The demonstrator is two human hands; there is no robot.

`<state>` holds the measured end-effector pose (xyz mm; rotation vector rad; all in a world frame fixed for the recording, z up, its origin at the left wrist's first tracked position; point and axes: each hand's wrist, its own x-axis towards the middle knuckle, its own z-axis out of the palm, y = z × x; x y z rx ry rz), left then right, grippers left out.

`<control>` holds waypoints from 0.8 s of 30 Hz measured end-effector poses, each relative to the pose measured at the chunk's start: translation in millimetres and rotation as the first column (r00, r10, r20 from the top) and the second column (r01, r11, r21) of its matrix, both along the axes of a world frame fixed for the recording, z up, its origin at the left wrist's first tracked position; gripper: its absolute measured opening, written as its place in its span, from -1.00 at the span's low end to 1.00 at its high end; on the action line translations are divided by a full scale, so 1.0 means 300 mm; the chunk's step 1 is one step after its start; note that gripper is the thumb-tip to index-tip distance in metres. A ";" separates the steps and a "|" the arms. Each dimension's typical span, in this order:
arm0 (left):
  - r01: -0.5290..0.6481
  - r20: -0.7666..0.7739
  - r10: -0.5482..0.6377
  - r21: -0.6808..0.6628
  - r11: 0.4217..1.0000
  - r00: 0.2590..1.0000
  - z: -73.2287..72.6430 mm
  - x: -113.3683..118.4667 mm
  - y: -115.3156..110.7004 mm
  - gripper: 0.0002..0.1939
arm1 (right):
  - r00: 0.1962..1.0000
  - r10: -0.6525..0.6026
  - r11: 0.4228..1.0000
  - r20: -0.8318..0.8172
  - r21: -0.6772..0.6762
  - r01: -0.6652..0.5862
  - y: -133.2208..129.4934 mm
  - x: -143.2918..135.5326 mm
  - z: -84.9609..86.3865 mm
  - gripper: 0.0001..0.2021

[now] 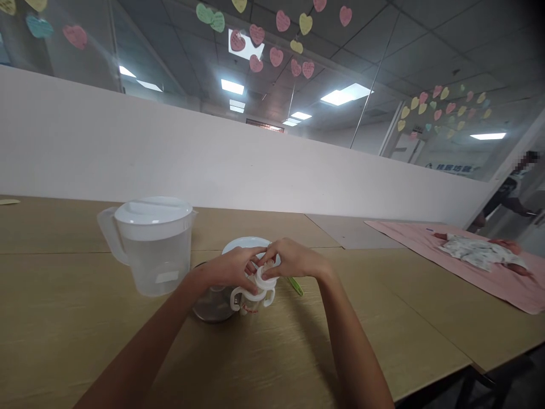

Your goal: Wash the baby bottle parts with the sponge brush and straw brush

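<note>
Two-handled cup [250,305] is just below frame centre, left hand [233,267] gripping near its rim, right hand [293,259] pinching the white lid [267,280]; lid-handling, apparently, next move needing a steady cup.

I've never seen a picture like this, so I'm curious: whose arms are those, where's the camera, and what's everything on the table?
No robot here! A person wears a camera on their head, looking forward and down, so you see their own arms. The left hand steadies a two-handled baby bottle, and the right hand pinches its white top ring. On the table around them are a lidded plastic pitcher, a dark round dish, a pale bowl partly hidden behind the hands, and something with a green handle. A pink cloth lies farther right.
</note>
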<state>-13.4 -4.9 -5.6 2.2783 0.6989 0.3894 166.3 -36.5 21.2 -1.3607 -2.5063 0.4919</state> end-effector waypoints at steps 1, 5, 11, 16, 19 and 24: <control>0.001 0.003 -0.001 0.004 1.000 1.000 0.001 0.000 -0.001 -0.26 | 1.000 0.012 1.000 0.006 0.003 -0.012 0.003 -0.004 -0.003 -0.80; -0.034 -0.054 0.040 0.100 0.994 0.998 0.016 0.001 -0.020 -0.34 | 0.999 0.039 0.999 0.005 0.021 -0.039 0.002 -0.021 -0.007 -0.84; -0.029 -0.207 0.065 0.173 0.985 0.976 0.025 -0.009 -0.034 -0.41 | 0.999 0.043 0.999 -0.011 -0.029 -0.043 -0.006 -0.051 -0.022 -0.85; 0.018 -0.196 0.003 0.103 0.995 0.981 -0.011 -0.022 0.005 -0.30 | 0.998 0.063 0.997 -0.001 -0.036 -0.063 -0.010 -0.078 -0.035 -0.86; 0.023 -0.261 0.002 0.090 0.996 0.965 -0.027 -0.024 0.023 -0.40 | 0.996 0.088 0.996 0.028 -0.029 -0.087 -0.013 -0.082 -0.034 -0.81; -0.017 -0.331 0.041 0.076 0.997 0.943 -0.032 -0.025 0.037 -0.58 | 0.984 0.165 0.986 0.068 -0.021 -0.164 -0.014 -0.078 -0.034 -0.69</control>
